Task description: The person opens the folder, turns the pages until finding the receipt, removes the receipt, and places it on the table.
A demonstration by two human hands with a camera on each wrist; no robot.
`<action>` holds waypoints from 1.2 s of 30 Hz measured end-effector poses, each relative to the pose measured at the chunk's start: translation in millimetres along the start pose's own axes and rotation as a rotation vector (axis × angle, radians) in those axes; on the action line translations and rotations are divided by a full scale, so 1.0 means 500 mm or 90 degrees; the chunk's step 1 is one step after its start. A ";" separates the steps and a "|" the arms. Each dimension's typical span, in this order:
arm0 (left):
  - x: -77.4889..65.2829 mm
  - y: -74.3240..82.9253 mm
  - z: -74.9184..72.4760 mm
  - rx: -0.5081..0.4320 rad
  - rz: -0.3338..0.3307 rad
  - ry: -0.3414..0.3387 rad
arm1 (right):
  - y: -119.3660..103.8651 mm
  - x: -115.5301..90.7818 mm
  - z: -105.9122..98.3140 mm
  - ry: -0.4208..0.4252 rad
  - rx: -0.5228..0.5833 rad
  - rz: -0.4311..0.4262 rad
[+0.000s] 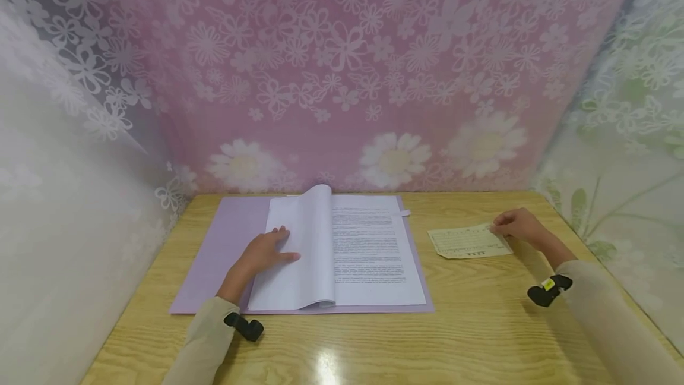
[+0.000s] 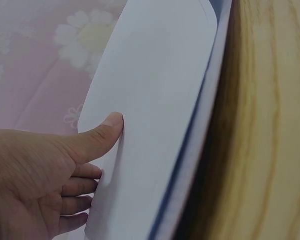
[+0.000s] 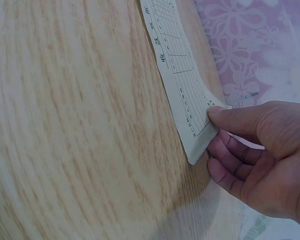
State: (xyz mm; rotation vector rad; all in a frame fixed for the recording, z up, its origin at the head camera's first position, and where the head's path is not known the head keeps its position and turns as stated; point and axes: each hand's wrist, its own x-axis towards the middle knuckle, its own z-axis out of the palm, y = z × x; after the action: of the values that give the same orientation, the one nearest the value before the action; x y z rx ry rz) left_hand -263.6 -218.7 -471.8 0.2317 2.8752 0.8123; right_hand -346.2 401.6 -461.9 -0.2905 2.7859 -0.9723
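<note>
A lilac folder (image 1: 214,260) lies spread on the table with a stack of printed pages (image 1: 369,254) in it. Several sheets (image 1: 317,242) are turned over to the left, bulging in a curve along the middle. On their blank back rests my left hand (image 1: 262,251), fingers spread; in the left wrist view its thumb lies along the white paper (image 2: 150,100). To the right of the folder, my right hand (image 1: 518,226) pinches a corner of a pale yellow receipt (image 1: 465,242) between thumb and fingers. Ruled lines and printed characters cover the receipt (image 3: 182,75), its held corner bent up.
A small white tab (image 1: 404,213) sticks out from the folder's right edge. The wood-grain table (image 1: 385,349) ends at a pink flowered cloth (image 1: 342,88) behind, with pale flowered cloth on both sides. Black cameras (image 1: 549,291) are strapped on both wrists.
</note>
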 end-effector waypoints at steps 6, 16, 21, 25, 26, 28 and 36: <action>-0.004 -0.005 0.005 -0.010 -0.002 -0.004 | 0.004 0.003 0.007 -0.002 0.000 0.013; 0.002 -0.009 0.009 -0.012 -0.006 -0.002 | 0.001 0.002 0.005 -0.010 0.007 0.017; 0.001 -0.007 0.005 -0.012 -0.001 0.002 | 0.002 0.003 0.006 -0.014 0.015 0.017; -0.001 -0.006 0.003 -0.010 0.001 0.001 | 0.000 0.004 0.007 -0.013 0.022 0.018; -0.001 -0.005 0.002 -0.011 0.001 0.001 | -0.001 0.003 0.007 -0.013 0.022 0.018; -0.001 -0.004 0.002 -0.013 -0.001 0.002 | -0.001 0.004 0.006 -0.012 0.021 0.018; 0.002 -0.007 0.004 -0.012 -0.007 0.002 | -0.001 0.003 0.006 -0.008 0.018 0.015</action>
State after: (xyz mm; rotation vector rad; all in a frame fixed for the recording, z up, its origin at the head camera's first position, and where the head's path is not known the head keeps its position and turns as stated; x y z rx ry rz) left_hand -264.8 -220.3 -475.4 0.2130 2.8682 0.8378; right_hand -347.0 399.2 -464.0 -0.2581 2.7554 -0.9996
